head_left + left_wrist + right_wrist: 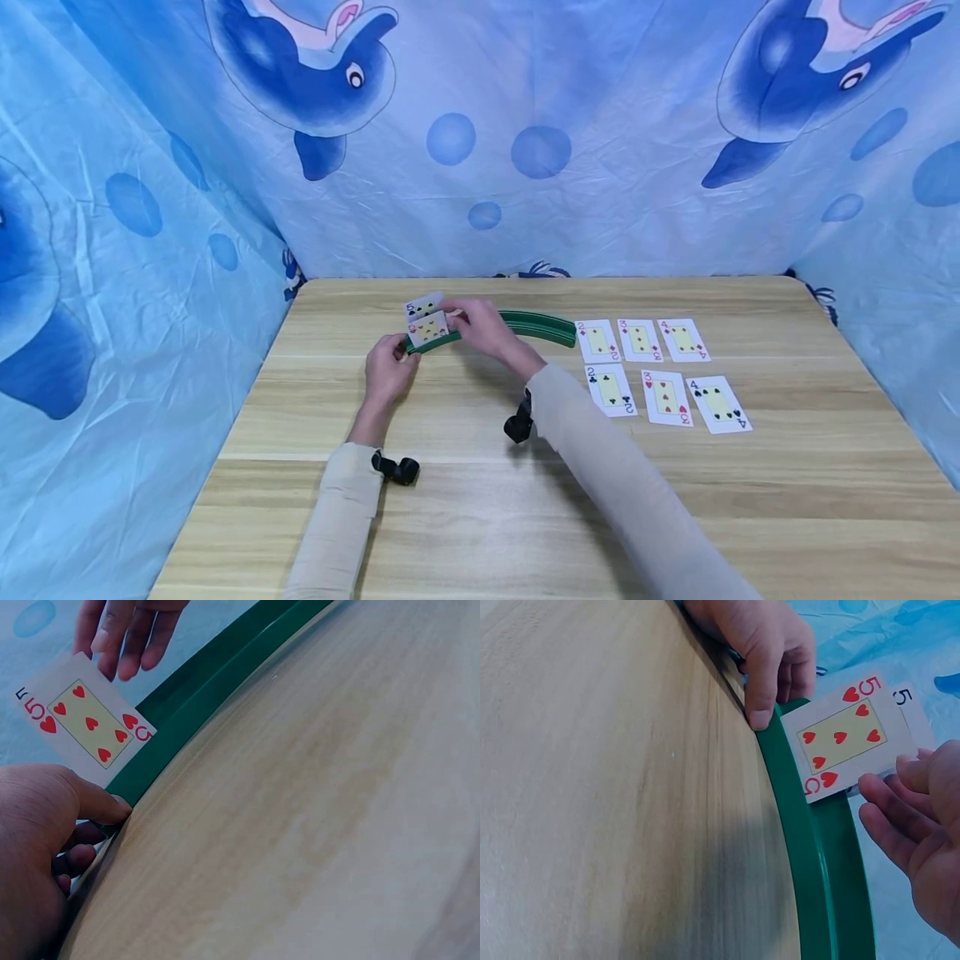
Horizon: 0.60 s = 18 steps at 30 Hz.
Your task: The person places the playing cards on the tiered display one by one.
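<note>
My left hand pinches the left end of a curved green card holder, thumb on its front wall. A five of hearts stands in the holder's groove close beside that thumb. Behind it leans a black five card, mostly covered by the hearts card in both wrist views. My right hand pinches the right edge of this rear card between thumb and forefinger. Its other fingers hang loosely bent in front of the holder.
Right of the holder, two rows of face-up cards lie on the wooden table: a two of diamonds, three and four above, a two of clubs, three of hearts and four of spades below. A blue curtain hangs behind.
</note>
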### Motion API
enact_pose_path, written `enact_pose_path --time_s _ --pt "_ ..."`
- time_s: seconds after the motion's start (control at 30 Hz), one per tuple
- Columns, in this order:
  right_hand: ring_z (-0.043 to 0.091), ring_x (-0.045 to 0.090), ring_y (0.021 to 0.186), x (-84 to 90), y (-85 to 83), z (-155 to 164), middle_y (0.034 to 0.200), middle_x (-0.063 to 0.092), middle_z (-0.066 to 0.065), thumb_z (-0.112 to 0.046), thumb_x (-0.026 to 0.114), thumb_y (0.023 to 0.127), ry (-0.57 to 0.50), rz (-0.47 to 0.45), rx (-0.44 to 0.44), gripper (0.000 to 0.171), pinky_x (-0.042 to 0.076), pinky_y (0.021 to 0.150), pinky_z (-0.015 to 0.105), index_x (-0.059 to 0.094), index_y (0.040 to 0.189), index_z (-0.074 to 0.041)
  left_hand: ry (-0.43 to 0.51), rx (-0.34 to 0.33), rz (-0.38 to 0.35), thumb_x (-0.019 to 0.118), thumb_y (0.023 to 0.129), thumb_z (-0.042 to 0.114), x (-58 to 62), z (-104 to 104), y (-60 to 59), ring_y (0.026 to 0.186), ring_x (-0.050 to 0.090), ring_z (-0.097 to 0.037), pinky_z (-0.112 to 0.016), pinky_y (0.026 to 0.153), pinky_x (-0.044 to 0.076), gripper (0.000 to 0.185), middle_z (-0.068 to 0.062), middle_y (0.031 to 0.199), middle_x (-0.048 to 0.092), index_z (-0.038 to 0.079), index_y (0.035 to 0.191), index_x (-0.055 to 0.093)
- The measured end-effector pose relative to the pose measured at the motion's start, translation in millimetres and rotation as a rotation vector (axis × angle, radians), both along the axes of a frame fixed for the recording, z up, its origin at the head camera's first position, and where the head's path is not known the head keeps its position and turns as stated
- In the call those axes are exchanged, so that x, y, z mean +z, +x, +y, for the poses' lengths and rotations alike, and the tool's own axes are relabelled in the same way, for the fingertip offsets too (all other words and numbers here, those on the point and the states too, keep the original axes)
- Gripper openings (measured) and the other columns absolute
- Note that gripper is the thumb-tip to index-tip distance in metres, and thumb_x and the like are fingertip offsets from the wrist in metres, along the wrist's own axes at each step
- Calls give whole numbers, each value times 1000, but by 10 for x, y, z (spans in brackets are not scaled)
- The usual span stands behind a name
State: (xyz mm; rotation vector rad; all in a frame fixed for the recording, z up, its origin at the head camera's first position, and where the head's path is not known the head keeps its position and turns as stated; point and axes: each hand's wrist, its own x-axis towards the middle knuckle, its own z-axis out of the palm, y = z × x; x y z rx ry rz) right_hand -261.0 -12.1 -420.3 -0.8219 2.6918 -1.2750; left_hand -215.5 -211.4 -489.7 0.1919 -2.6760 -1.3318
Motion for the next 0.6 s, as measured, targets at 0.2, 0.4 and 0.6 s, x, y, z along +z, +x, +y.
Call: enact_pose_path --time_s 0.2,0.4,0.6 --pt "21 70 105 41 28 78 135 66 10 -9 59 99 -15 1 -18 37 58 82 30 62 136 -12 -11 -5 3 68 88 8 -5 -11 1 96 57 -28 -38 87 50 42 -17 111 63 -2 129 62" --pt "24 70 112 72 62 199 135 66 11 -11 61 99 -17 10 5 35 58 92 34 63 133 -10 -20 -7 7 68 88 8 -8 -3 0 96 57 -27 -38 86 50 44 -17 112 63 -2 130 61" --pt "25 69 110 118 118 388 134 66 13 -14 61 99 -13 27 46 35 57 93 37 62 133 -9 -42 -11 29 69 89 8 -4 0 -2 94 57 -28 -37 83 48 42 -18 110 64 -3 129 62"
